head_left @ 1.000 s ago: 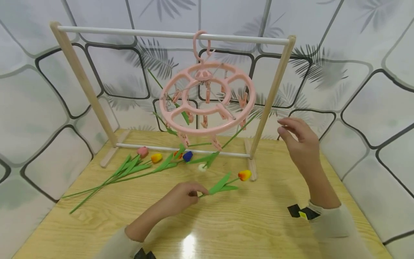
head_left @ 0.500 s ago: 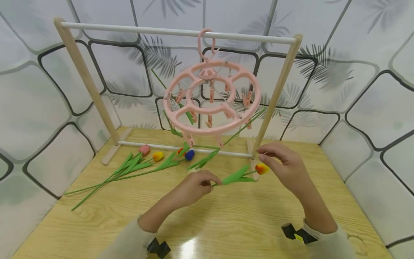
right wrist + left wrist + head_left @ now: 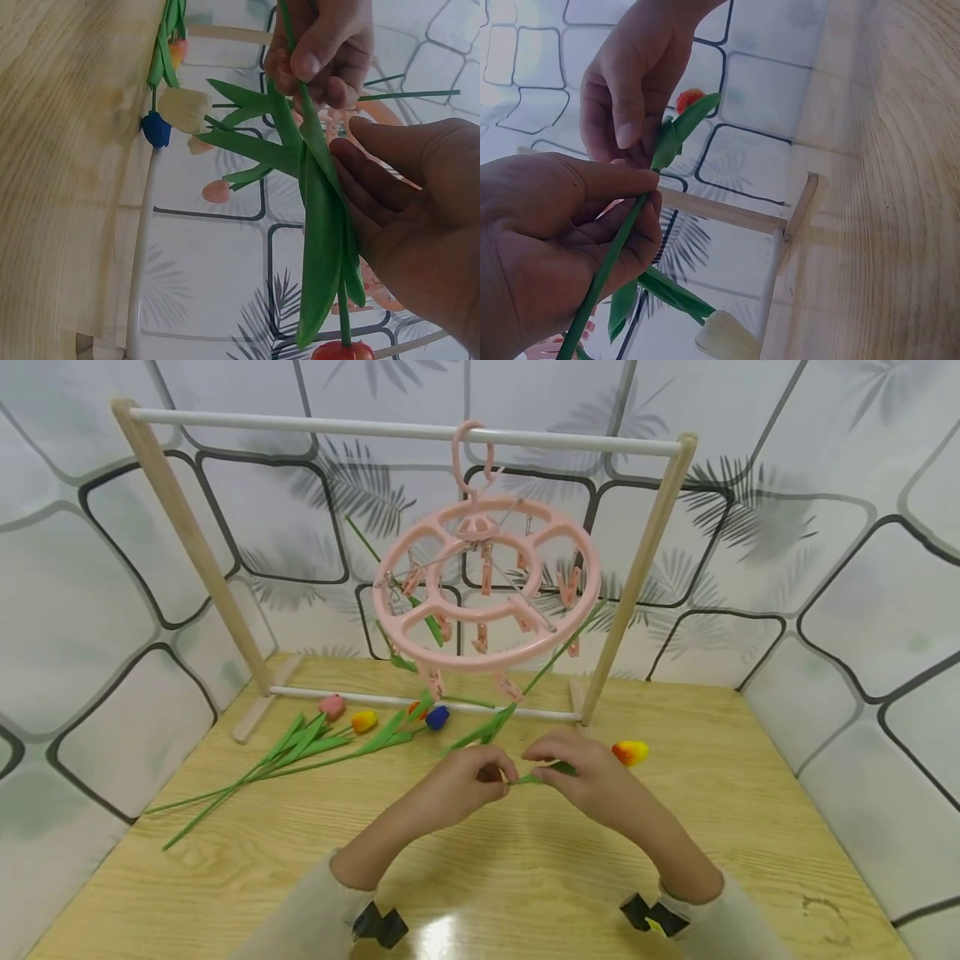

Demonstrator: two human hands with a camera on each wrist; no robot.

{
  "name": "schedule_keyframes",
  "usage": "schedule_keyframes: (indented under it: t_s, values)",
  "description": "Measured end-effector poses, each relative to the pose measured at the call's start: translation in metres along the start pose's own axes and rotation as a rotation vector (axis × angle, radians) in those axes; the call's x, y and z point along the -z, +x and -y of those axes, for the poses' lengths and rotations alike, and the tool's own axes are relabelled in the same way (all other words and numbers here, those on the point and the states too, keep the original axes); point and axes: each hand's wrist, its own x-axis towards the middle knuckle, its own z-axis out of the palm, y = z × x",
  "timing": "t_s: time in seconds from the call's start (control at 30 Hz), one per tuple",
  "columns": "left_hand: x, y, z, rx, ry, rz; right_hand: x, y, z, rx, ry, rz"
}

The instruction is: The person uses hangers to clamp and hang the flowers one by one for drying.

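Observation:
An artificial tulip with a yellow-and-red bloom (image 3: 630, 752) lies level above the table between my hands. My left hand (image 3: 459, 787) pinches its green stem between thumb and fingers, just below the leaves (image 3: 666, 146). My right hand (image 3: 600, 783) is around the leaf part in the head view and hides much of it. From the right wrist view, the right hand's (image 3: 420, 202) fingers are extended beside the leaves (image 3: 319, 240) and not closed round them; whether they touch is hard to tell.
A pink round clip hanger (image 3: 487, 656) hangs from a rack's white top bar (image 3: 300, 423), with several tulips clipped to it, including a white one (image 3: 184, 111). More tulips lie at left on the wooden table, with pink (image 3: 332, 707), yellow (image 3: 364, 721) and blue (image 3: 437, 718) blooms.
My right hand has come left and down from the right side to the tulip's leaves. The left hand has moved right and slightly up with the tulip, still pinching its stem.

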Motion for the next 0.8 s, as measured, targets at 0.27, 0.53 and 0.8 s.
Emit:
schedule_keyframes:
  t_s: [0.27,0.53,0.8]
  values:
    - [-0.001,0.001,0.0,-0.024,-0.012,0.002,-0.01,0.002,0.002,-0.065,-0.02,0.119]
    - [-0.005,0.003,0.002,-0.039,-0.002,-0.028,-0.019,0.003,0.005,-0.071,-0.003,0.135]
    - [-0.005,0.003,0.002,-0.033,-0.025,0.006,-0.027,0.003,0.005,0.002,-0.012,0.106]
